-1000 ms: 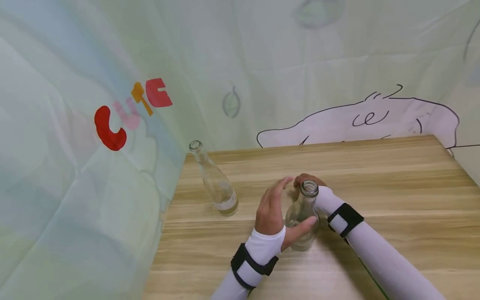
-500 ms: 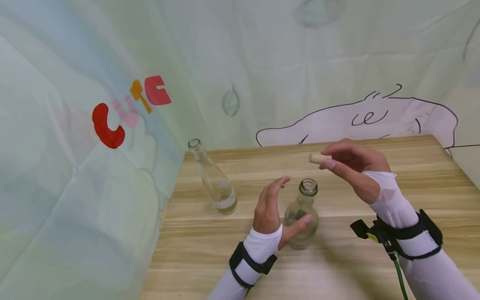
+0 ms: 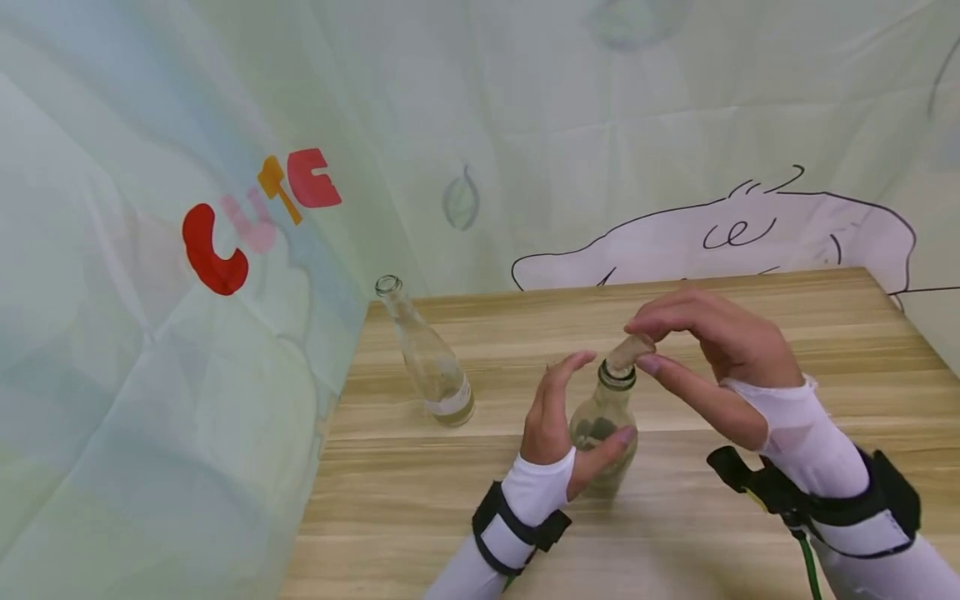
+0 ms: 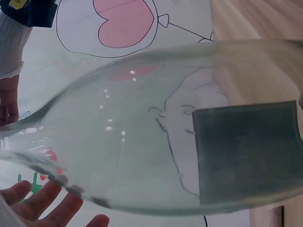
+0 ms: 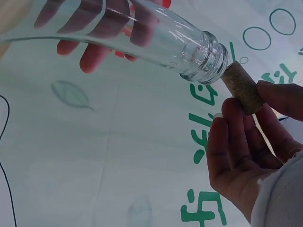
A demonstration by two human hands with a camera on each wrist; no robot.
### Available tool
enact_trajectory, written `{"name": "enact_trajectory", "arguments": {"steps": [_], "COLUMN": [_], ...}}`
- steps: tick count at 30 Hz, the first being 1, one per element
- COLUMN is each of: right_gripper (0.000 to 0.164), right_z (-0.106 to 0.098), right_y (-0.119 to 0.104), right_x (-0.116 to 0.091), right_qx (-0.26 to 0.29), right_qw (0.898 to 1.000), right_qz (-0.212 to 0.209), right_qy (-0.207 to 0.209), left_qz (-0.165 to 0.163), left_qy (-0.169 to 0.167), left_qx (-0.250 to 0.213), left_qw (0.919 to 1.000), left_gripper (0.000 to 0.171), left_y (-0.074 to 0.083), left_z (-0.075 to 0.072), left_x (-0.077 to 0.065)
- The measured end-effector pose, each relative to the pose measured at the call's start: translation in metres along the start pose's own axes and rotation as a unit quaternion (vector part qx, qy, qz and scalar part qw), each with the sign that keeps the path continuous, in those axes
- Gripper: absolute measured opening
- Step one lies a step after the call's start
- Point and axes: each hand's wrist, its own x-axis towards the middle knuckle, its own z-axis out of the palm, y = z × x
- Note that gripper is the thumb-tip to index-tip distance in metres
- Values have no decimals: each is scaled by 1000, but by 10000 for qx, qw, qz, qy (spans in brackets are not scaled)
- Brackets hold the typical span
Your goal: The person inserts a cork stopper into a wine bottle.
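A clear glass bottle (image 3: pixel 609 407) stands upright on the table in the head view. My left hand (image 3: pixel 547 425) holds its body, thumb across the near side and fingers behind; the right wrist view shows those fingers (image 5: pixel 111 23) through the glass. A dark rectangular label (image 4: pixel 246 156) shows on the bottle in the left wrist view. Between thumb and fingertips, my right hand (image 3: pixel 731 350) pinches a cork (image 3: pixel 628 355). The cork leans at a slant, its lower end right at the bottle's mouth (image 5: pixel 210 59).
To the left on the wooden table (image 3: pixel 420 517) is a second glass bottle (image 3: pixel 435 367), with a pale band near its base and no stopper in its mouth. Printed cloth (image 3: pixel 465 108) hangs behind the table and along its left side.
From low behind the bottle, my right hand has come up with the cork, then brought it left and down to the bottle's mouth. The left hand stays round the bottle, barely shifted.
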Motion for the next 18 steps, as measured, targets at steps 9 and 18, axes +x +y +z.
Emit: {"name": "enact_trajectory", "arguments": {"steps": [9, 18], "right_gripper": [32, 31], "right_z": [0, 3], "right_y": [-2, 1], "right_x": [3, 1], "right_qx": [-1489, -1864], "right_qw": [9874, 9795], "right_qz": [-358, -518], "right_qy": [-404, -562], "left_qz": [125, 177], "left_qy": [70, 67], "left_qx": [-29, -61], "left_qw": [9999, 9998], "left_gripper": [74, 75], "left_y": [2, 3], "left_z": [4, 5], "left_x": [0, 0]}}
